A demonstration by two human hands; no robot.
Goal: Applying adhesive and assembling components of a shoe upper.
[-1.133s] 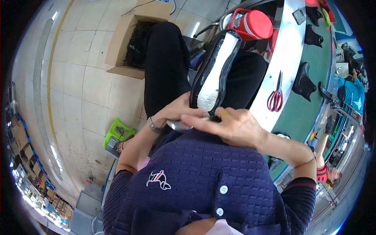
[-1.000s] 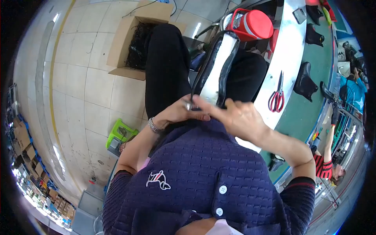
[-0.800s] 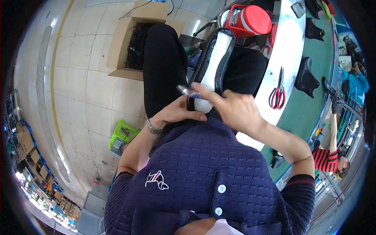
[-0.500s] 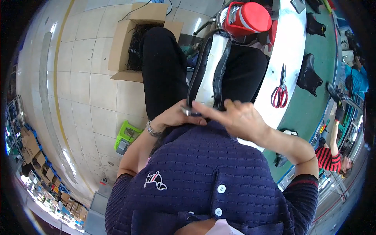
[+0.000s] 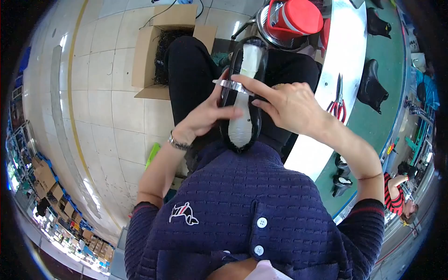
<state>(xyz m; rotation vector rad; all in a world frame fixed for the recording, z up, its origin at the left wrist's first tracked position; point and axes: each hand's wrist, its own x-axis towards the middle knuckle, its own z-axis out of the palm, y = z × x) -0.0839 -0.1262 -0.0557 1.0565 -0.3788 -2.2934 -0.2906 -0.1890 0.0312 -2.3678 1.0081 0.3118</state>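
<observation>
A black shoe [image 5: 240, 133] rests lengthwise over my lap with its pale underside facing up and dark edges folded around it. My left hand [image 5: 205, 114] grips its left side, fingers along the edge and a blurred thumb over the underside. Across the middle of the shoe lies a shiny metal strip-like tool [image 5: 232, 86]; its exact kind is unclear. My right hand [image 5: 291, 105] is closed on the tool's right end, with the index finger along it.
On the white bench edge [image 5: 343, 42] to my right lie red-handled scissors [image 5: 338, 105]. Black shoe uppers [image 5: 372, 86] sit on the green surface beyond. A red bucket [image 5: 301, 18] stands ahead. A cardboard box [image 5: 144, 60] is on the floor at left. Another person works far right.
Both hands have moved forward along the shoe, and the metal tool now lies across its underside. The shoe's near end has come closer to my body and shows fully.
</observation>
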